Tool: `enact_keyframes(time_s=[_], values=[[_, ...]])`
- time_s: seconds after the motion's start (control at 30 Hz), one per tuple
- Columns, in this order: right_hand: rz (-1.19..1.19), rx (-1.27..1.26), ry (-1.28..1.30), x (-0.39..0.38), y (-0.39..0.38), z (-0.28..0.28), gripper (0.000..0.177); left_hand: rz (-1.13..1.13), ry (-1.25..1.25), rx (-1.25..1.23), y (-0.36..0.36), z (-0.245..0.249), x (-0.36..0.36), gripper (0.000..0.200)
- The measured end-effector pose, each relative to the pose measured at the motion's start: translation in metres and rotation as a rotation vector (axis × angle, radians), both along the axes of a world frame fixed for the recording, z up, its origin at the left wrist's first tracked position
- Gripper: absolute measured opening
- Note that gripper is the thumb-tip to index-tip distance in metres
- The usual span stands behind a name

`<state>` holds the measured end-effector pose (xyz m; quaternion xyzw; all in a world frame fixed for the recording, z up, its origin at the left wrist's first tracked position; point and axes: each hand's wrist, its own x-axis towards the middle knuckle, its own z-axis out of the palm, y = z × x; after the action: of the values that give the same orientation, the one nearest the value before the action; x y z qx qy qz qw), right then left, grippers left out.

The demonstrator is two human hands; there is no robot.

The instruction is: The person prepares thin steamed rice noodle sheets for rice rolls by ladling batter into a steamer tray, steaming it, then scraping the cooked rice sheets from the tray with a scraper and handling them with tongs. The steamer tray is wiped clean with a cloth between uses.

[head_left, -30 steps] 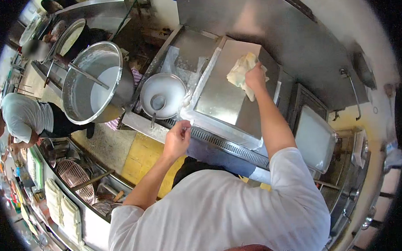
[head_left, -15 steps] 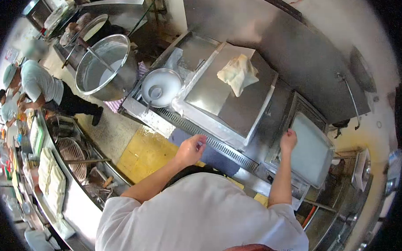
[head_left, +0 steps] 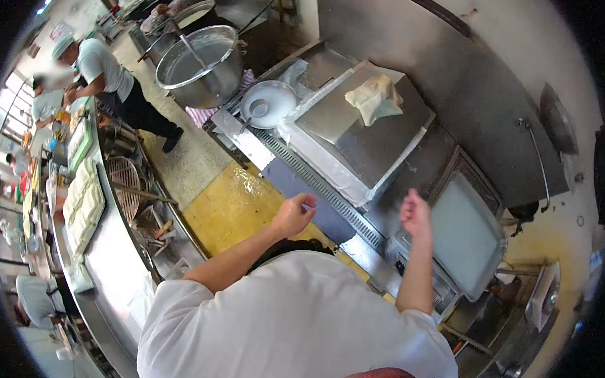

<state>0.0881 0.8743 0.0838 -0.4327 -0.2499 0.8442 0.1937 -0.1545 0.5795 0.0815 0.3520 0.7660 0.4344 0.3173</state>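
My left hand (head_left: 295, 214) hovers over the yellow floor beside the steel counter, its fingers loosely bent and a little apart, with nothing visible in it. My right hand (head_left: 415, 215) is raised near the left edge of a rectangular tray (head_left: 465, 231) of whitish liquid or batter. Its fingers are loosely bent with nothing visible in them, and a gap to the tray is hard to judge. Ahead stands a steel box-shaped steamer (head_left: 341, 144) with a crumpled cream cloth (head_left: 374, 100) on its lid and white cloth around its lower edge.
Left of the steamer are a round pan (head_left: 279, 100) with a ladle and a large mixing bowl (head_left: 205, 69). A long steel worktable (head_left: 116, 289) with pale folded sheets (head_left: 83, 203) runs down the left. A co-worker (head_left: 112, 76) stands at its far end.
My view has turned, shifting the surroundings. My right hand has come up and away from the tray's edge, and its fingers have loosened. My left hand has risen slightly.
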Motion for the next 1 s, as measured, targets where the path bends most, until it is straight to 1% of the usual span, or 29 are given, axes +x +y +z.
enact_keyframes(time_s=[0.03,0.07,0.1,0.17,0.23,0.27,0.33,0.37,0.4,0.47,0.5,0.57,0.6,0.67,0.7,0.73,0.8,0.83,0.87,0.9,0.93,1.0], values=[[0.144,0.138,-0.006,-0.033,-0.030,0.014,0.027,0.023,-0.004,-0.008,-0.003,0.002,-0.001,0.028],[0.347,0.388,-0.073,-0.058,-0.055,0.008,0.025,0.046,-0.006,-0.009,-0.005,0.003,-0.002,0.028],[0.496,0.437,-0.068,-0.084,-0.088,0.027,0.025,0.067,-0.044,-0.023,-0.007,0.005,-0.004,0.028],[0.721,0.764,0.071,-0.130,-0.151,0.033,0.028,0.132,-0.080,-0.025,-0.015,0.006,-0.011,0.029],[0.837,1.267,0.125,-0.157,-0.201,0.051,0.034,0.108,-0.079,-0.001,-0.034,-0.002,-0.021,0.023],[0.885,1.272,0.163,-0.166,-0.219,0.060,0.034,0.165,-0.077,0.004,-0.049,-0.009,-0.027,0.023],[0.827,1.665,0.340,-0.181,-0.255,0.078,0.036,0.030,0.318,0.367,-0.087,-0.033,-0.040,0.022],[0.967,1.698,0.481,-0.188,-0.268,0.082,0.037,0.063,0.338,0.434,-0.099,-0.053,-0.046,0.026],[1.015,1.695,0.541,-0.194,-0.285,0.084,0.037,0.129,0.355,0.426,-0.113,-0.050,-0.048,0.026],[1.181,1.727,0.870,-0.202,-0.321,0.085,0.039,0.308,0.115,-0.095,-0.149,-0.040,-0.049,0.029],[1.226,1.716,0.927,-0.207,-0.339,0.084,0.039,0.371,0.111,-0.093,-0.170,-0.040,-0.049,0.029],[1.374,1.703,1.118,-0.218,-0.375,0.080,0.042,0.433,0.219,-0.059,-0.211,-0.039,-0.047,0.029],[1.415,1.689,1.167,-0.225,-0.392,0.079,0.042,0.459,0.273,-0.045,-0.232,-0.039,-0.044,0.029],[1.395,1.923,1.136,-0.242,-0.421,0.077,0.045,0.503,0.384,-0.025,-0.270,-0.041,-0.038,0.029],[1.435,1.977,1.110,-0.250,-0.434,0.074,0.049,0.521,0.436,-0.017,-0.289,-0.043,-0.034,0.029],[1.473,1.966,1.154,-0.256,-0.447,0.069,0.049,0.539,0.487,-0.011,-0.306,-0.046,-0.027,0.030],[1.471,2.070,1.081,-0.268,-0.473,0.052,0.050,0.564,0.586,-0.008,-0.340,-0.054,-0.012,0.030],[1.505,2.061,1.115,-0.275,-0.484,0.036,0.050,0.572,0.635,-0.007,-0.356,-0.047,-0.003,0.030],[1.550,2.039,1.059,-0.284,-0.494,0.018,0.052,0.610,0.627,-0.008,-0.373,-0.041,0.008,0.030],[1.592,2.019,0.999,-0.290,-0.504,0.008,0.055,0.798,0.340,-0.158,-0.392,-0.009,0.025,0.032],[1.624,2.013,1.029,-0.291,-0.513,0.005,0.055,0.968,0.035,-0.298,-0.412,0.007,0.041,0.034],[1.771,1.903,0.827,-0.291,-0.536,0.000,0.056,1.147,0.095,-0.348,-0.462,-0.011,0.071,0.036]])
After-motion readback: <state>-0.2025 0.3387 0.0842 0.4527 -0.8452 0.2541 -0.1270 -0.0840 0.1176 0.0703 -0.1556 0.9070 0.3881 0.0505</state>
